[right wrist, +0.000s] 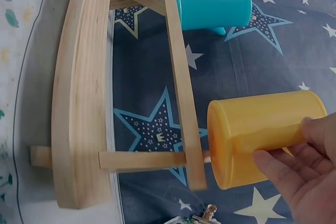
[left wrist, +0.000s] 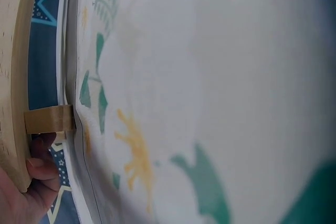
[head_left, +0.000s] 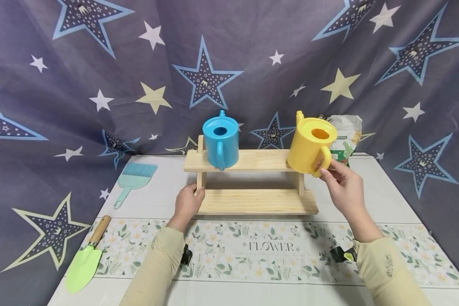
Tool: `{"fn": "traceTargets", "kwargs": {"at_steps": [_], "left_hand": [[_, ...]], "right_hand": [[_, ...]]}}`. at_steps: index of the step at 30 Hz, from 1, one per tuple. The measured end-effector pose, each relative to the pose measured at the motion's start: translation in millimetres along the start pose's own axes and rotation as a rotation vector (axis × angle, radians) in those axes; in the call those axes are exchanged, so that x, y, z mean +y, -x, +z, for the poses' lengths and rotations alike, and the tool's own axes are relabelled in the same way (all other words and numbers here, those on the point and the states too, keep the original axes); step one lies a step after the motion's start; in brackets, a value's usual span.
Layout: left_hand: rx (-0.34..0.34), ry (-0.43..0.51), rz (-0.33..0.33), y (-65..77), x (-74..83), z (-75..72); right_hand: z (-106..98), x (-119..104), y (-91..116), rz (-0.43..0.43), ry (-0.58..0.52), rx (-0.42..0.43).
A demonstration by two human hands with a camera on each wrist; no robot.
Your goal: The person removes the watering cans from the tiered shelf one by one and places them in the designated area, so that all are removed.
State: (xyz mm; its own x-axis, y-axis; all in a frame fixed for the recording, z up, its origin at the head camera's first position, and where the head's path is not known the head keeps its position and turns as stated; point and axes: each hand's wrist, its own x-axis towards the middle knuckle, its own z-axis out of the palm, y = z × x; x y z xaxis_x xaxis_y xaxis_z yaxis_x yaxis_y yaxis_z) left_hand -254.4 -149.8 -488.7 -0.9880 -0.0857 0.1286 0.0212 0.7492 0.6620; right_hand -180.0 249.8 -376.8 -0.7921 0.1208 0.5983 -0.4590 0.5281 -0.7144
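Observation:
A two-tier wooden plant stand (head_left: 256, 201) stands at the middle of the table. At its lower left end my left hand (head_left: 187, 202) grips the board, thumb and fingers round the edge in the left wrist view. My right hand (head_left: 346, 190) holds a yellow watering can (head_left: 305, 149) by its handle at the right end of the upper board. In the right wrist view the can's base (right wrist: 218, 145) is right at the upper board (right wrist: 185, 98). On the upper board's left part sits a blue watering can (head_left: 230, 146), upright, handle toward me.
At the left lie a light blue dustpan with a brush (head_left: 134, 180) and a green trowel (head_left: 85, 265) with a wooden handle. Behind the yellow can stands a white and green bag (head_left: 349, 127). A floral cloth (head_left: 267, 265) runs across the table; a star-patterned curtain (head_left: 248, 51) hangs behind.

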Motion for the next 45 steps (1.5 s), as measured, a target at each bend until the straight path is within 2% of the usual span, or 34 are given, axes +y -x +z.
{"fn": "traceTargets", "kwargs": {"at_steps": [6,19,25,31,38,45], "left_hand": [[0.003,0.002,0.006,-0.6,-1.2,0.4],[0.012,0.006,0.026,0.2,-0.6,0.2],[-0.007,0.020,0.008,-2.1,-2.5,0.0],[-0.022,0.014,0.002,-2.2,-2.3,0.0],[-0.018,0.017,0.006,-2.1,-1.3,0.7],[-0.018,0.030,-0.001,-0.6,-0.3,1.3]], "right_hand": [[-11.4,2.2,4.2,0.010,-0.015,0.017],[-39.2,10.1,21.0,0.061,0.045,0.075],[-50.3,8.8,26.3,0.107,0.068,0.098],[-60.2,13.9,31.8,0.109,0.073,0.111],[-68.6,22.9,40.2,0.135,0.133,0.113],[-71.6,31.1,49.4,0.195,0.130,0.102]]}}
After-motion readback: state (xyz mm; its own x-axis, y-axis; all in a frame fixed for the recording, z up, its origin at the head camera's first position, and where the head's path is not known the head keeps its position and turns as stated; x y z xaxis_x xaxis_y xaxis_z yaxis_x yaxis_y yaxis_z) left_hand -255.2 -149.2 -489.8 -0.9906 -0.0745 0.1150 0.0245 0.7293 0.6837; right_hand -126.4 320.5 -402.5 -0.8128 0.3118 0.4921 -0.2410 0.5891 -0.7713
